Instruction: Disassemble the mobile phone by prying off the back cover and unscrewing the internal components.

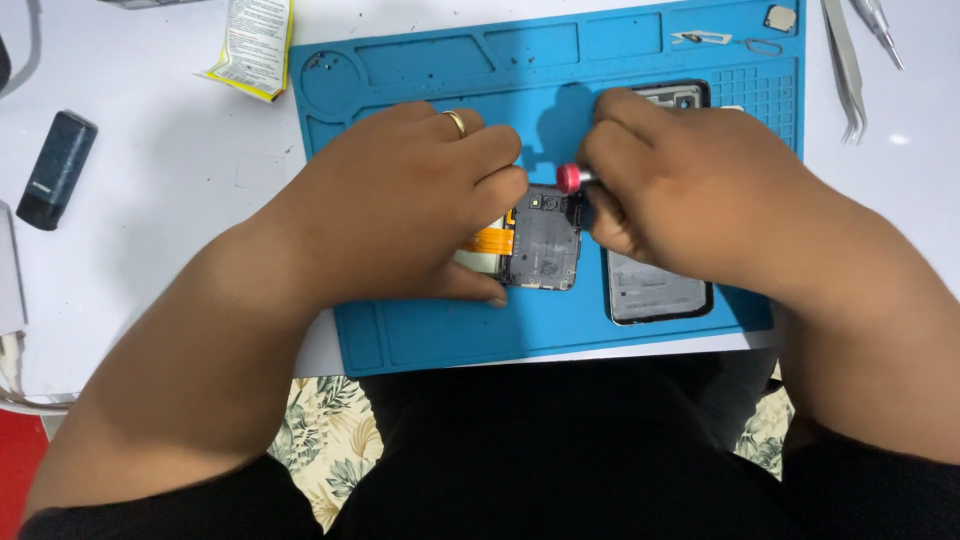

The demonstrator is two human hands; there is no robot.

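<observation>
Near the middle of the blue mat (640,340), the opened phone (541,238) lies under the left hand (410,200), whose fingers press it flat, while the right hand (690,190), just right of it, grips a red-capped screwdriver (572,178) over its top right corner.

1. Blue work mat (420,340) is looking like matt, rubbery silicone, moulded with ridged compartments.
2. Opened phone (545,245) is showing dull grey plastic shielding and a glossy orange flex ribbon (490,240).
3. Tweezers (845,70) are gleaming as bare metal.
4. Gold ring (455,122) is shining, polished.
5. Table (170,220) is appearing smooth, white.
</observation>
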